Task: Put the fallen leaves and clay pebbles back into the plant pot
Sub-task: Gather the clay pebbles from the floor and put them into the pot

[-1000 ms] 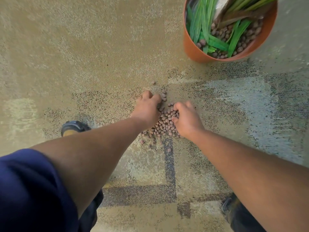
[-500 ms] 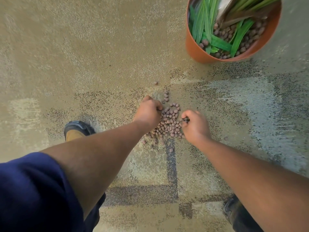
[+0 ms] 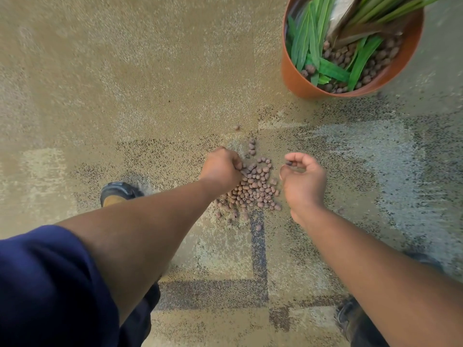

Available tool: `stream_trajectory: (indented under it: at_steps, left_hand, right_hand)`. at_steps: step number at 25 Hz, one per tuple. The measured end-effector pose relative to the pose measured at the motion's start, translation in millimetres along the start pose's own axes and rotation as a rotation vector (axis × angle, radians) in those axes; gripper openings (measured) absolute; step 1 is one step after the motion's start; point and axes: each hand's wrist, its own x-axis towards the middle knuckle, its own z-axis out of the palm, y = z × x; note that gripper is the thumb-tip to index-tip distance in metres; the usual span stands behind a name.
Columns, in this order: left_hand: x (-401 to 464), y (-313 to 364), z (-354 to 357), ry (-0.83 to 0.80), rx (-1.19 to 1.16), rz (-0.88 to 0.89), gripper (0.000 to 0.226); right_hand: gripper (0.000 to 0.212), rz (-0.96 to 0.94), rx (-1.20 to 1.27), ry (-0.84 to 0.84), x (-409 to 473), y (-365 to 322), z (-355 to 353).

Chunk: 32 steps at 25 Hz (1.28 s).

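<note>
Carpet (image 3: 150, 71) holds clay pebbles (image 3: 255, 186) between hands; left hand (image 3: 221, 167) fisted on them; right hand (image 3: 304, 176) pinches one.

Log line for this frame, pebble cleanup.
left hand: gathering clay pebbles on carpet | right hand: lifted, pinching one pebble | plant pot: upright, leaves inside

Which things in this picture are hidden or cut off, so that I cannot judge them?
All in the head view:
- Plant pot: top edge of the picture cuts off its far rim and plant.
- Left hand: curled fingers hide any pebbles inside.
- Pebble pile: left hand covers its left part.
</note>
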Motion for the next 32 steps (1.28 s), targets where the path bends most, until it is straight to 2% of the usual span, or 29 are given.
stream_trajectory:
  at_steps: [3,6,14,18,20,22,26,29,32]
  left_hand:
    - [2.5,-3.6,-5.1,-0.061,-0.102,-0.065,0.02]
    - [0.6,-3.3,-8.9,-0.053,-0.2,-0.106,0.012]
    - [-20.8,23.8,-26.3,-0.028,-0.427,-0.085,0.013]
    - [-35.2,80.3,-55.0,-0.018,-0.728,0.13,0.016]
    - [-34.4,117.5,-66.4,0.021,-0.895,0.268,0.016]
    - [-24.0,149.6,-70.2,0.079,-0.968,0.324,0.015]
    - [8.9,166.8,-65.4,0.197,-0.89,0.292,0.018]
    - [12.8,160.0,-60.8,0.204,-0.789,0.334,0.016]
    - [6.1,137.5,-61.8,0.334,-0.693,0.398,0.02]
  right_hand:
    - [0.033,-0.03,0.037,-0.002,0.0,-11.4,0.1]
    - [0.033,-0.049,0.07,-0.022,0.1,-16.5,-2.2]
    - [0.033,-0.071,0.137,-0.017,-5.2,-26.7,-11.9]
    - [0.028,-0.245,0.328,0.026,3.0,-76.1,-28.4]
    - [0.028,-0.358,0.418,0.057,17.5,-101.5,-38.1]
    - [0.026,-0.411,0.459,0.09,31.8,-120.3,-43.3]
    - [0.041,-0.289,0.382,0.088,50.6,-129.6,-46.4]
    - [0.039,-0.354,0.264,0.084,47.4,-120.3,-50.9]
    - [0.033,-0.436,0.187,0.088,34.8,-102.1,-54.9]
